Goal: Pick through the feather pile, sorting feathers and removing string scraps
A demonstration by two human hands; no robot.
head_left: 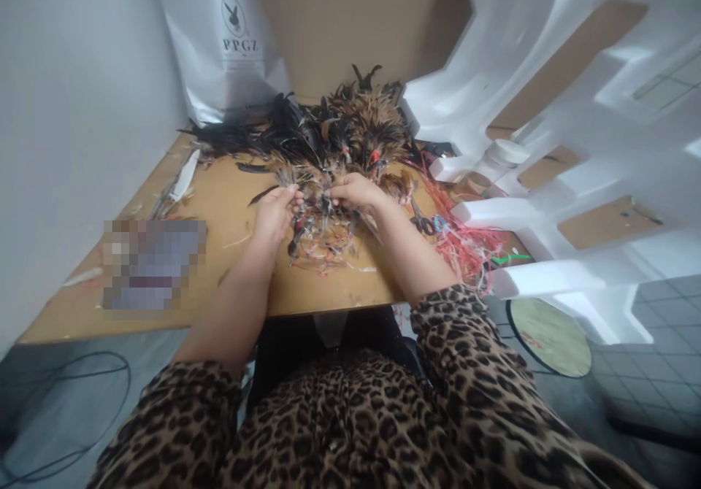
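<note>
I'm looking down at a flat brown cardboard work surface (230, 204), its near edge just ahead of my lap, bare room to the left, while white moulded foam packing (548, 109) crowds the right side. Both hands meet mid-board: my left hand (275, 210) and right hand (355, 191) each pinch closed on a small tuft of brown and black feathers (316, 195) (fingertips nearly touching). Behind it sits the big heap of dark, tawny feathers (350, 128), with pink and red string scraps (465, 244) trailing right.
</note>
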